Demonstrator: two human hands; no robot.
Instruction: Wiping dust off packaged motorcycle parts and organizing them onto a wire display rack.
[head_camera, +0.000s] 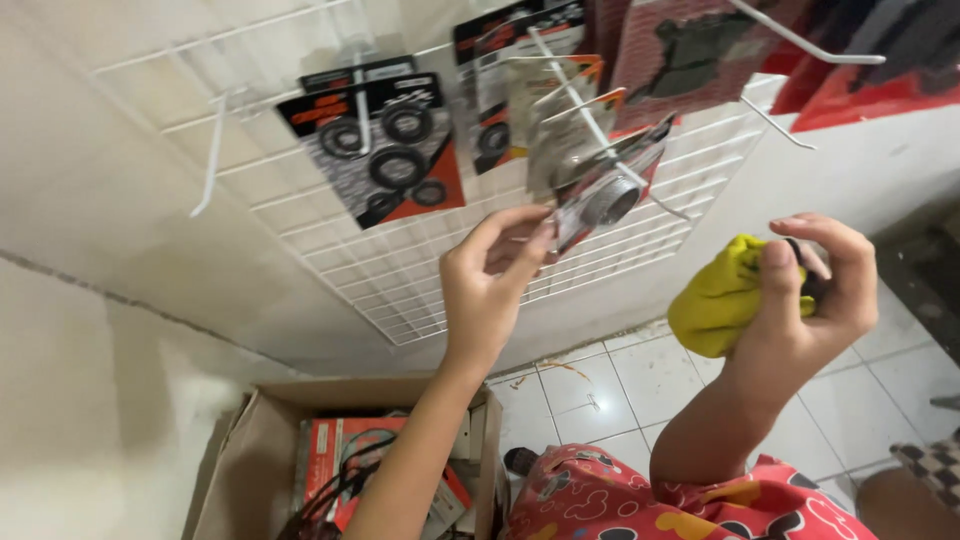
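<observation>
The left hand (487, 285) is pinching a carded packet (600, 195) with a round metal part by its lower corner, fingers pressed together on it, while the packet is hanging on a wire hook (590, 120) of the white wall grid (400, 280). The right hand (815, 285) is curling its fingers around a yellow cloth (715, 300), off to the side. Judging by this, the packet is being steadied on the hook; moving it calls for sliding it along the hook. Below the fingers, a cardboard box (250, 450) is holding more packets.

Red packets (860, 60) at the wire rack's top right corner are cut off by the frame edge. Cardboard box (260, 450) contents are partly hidden behind the left forearm; its lower part is cropped.
</observation>
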